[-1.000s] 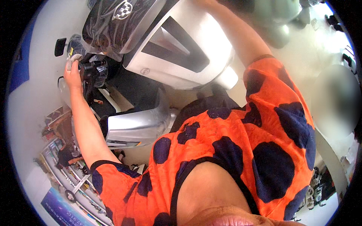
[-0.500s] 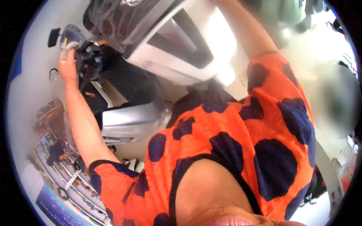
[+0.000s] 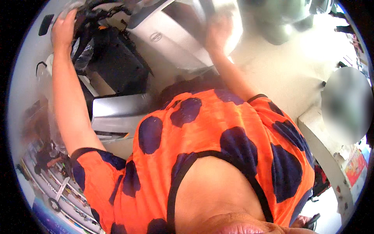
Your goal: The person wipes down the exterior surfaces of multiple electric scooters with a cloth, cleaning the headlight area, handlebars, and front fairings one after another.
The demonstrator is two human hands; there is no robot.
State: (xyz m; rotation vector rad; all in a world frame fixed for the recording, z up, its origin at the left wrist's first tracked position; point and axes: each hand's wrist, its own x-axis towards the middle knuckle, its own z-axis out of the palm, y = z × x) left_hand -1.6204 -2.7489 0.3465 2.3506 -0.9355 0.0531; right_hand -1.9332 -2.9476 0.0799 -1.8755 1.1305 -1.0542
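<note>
My left hand (image 3: 63, 31) is at the upper left, its fingers curled round something pale and grey whose kind I cannot make out. Right beside it are the black handlebar-like parts (image 3: 103, 8) of a silver and black machine that looks like a scooter. My right hand (image 3: 221, 32) is at the top centre, smeared by motion, over a large silver-white panel (image 3: 171, 37) with a small round emblem. Whether its fingers hold anything is hidden by the blur. Between my arms lie the machine's flat black deck (image 3: 120, 64) and a silver body piece (image 3: 119, 110).
A dark green rounded vehicle body (image 3: 274, 19) stands at the upper right. A blurred oval (image 3: 346, 105) and a pale counter edge (image 3: 331, 167) are at the right. Wall racks with small goods (image 3: 64, 191) run along the lower left. Pale floor (image 3: 265, 66) shows beside my right arm.
My left hand has moved up toward the top edge. My right hand, cut off at the top before, has come down and left into view over the panel. My body has shifted slightly left.
</note>
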